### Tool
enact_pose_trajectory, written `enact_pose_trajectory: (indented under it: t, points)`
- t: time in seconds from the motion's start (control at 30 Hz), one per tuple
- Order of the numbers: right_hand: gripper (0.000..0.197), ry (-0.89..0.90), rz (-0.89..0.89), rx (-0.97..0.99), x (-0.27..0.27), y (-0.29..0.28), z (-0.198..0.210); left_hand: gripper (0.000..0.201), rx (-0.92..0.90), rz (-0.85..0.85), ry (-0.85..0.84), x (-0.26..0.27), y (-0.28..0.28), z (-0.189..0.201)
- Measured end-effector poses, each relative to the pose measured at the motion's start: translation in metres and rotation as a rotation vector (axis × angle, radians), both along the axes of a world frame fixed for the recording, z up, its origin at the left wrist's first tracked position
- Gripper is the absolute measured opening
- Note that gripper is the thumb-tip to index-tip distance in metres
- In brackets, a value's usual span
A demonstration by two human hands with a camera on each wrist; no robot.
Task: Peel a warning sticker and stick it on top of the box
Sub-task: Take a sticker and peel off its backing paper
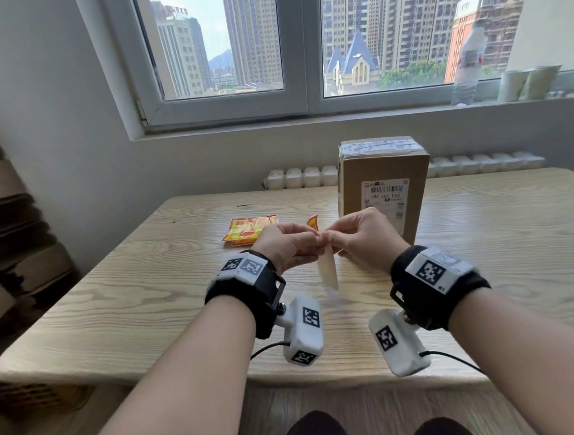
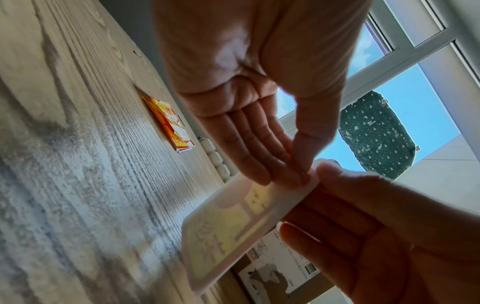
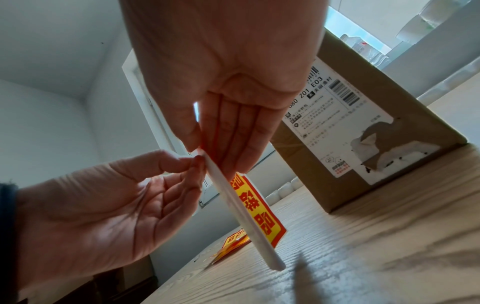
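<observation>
A brown cardboard box (image 1: 382, 175) stands upright at the back of the wooden table (image 1: 147, 297), with a shipping label facing me and a taped top. Both hands hold one warning sticker sheet (image 3: 257, 207) in the air in front of the box. Its red-and-yellow face is turned to the box, and its white back (image 2: 233, 226) hangs down. My left hand (image 1: 310, 241) pinches the sheet's top corner between thumb and fingertips. My right hand (image 1: 332, 239) holds the same top end between its thumb and fingers (image 3: 233, 144). I cannot tell whether the sticker has parted from its backing.
A loose pile of red-and-yellow stickers (image 1: 249, 230) lies on the table left of the box. A radiator (image 1: 303, 176) runs behind the table's far edge. A water bottle (image 1: 466, 66) and paper cups stand on the sill. Stacked cardboard (image 1: 4, 222) leans at the left wall.
</observation>
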State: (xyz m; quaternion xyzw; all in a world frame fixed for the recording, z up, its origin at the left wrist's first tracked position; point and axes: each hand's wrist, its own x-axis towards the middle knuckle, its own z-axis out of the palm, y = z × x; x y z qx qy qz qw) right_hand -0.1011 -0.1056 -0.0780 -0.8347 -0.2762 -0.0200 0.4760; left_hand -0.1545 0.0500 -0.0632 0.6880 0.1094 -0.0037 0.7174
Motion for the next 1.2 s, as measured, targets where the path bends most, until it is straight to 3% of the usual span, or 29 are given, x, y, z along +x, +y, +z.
enact_pose_trajectory:
  t: [0.93, 1.2]
  points:
    - [0.021, -0.064, -0.003, -0.091, -0.0027, -0.0008, -0.0038, 0.011, 0.025, 0.006, 0.013, 0.0017, -0.0008, -0.0032]
    - [0.022, 0.033, 0.034, -0.062, -0.002, -0.0033, -0.0035, 0.014, 0.042, -0.021, -0.019, 0.0016, 0.0002, -0.0056]
